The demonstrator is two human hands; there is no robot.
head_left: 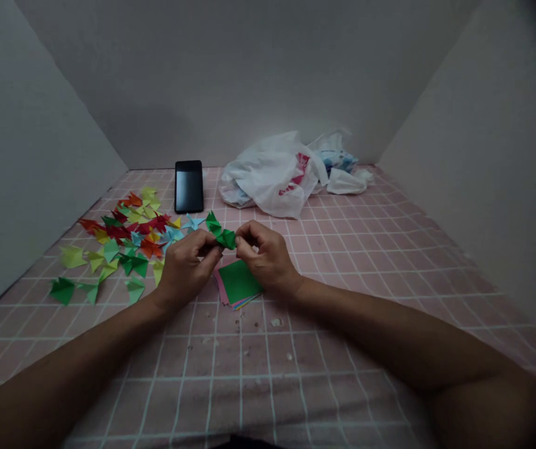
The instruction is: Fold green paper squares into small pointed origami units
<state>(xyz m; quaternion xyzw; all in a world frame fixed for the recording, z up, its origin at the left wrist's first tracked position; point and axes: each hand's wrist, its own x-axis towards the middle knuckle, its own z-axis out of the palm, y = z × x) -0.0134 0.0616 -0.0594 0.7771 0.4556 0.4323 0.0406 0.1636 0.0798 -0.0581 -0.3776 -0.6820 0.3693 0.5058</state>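
Between my two hands is a green folded-paper piece [225, 239], an origami figure that looks like a small crane. My left hand [187, 260] pinches its left side between thumb and fingers. The fingertips of my right hand [268, 257] close on its right edge. Just behind the held piece shows another green folded point [212, 221]; whether it belongs to the same figure I cannot tell. Under my hands lies a stack of square coloured papers [240, 284], green on top with pink, yellow and blue edges showing. My right hand partly covers it.
Many folded paper cranes [132, 263] in red, yellow, green, orange and light blue lie scattered to the left. A black phone [189, 187] rests behind them. White plastic bags [272, 174] sit by the back wall. Pink checked cloth [169, 399] covers the surface, with grey walls on three sides.
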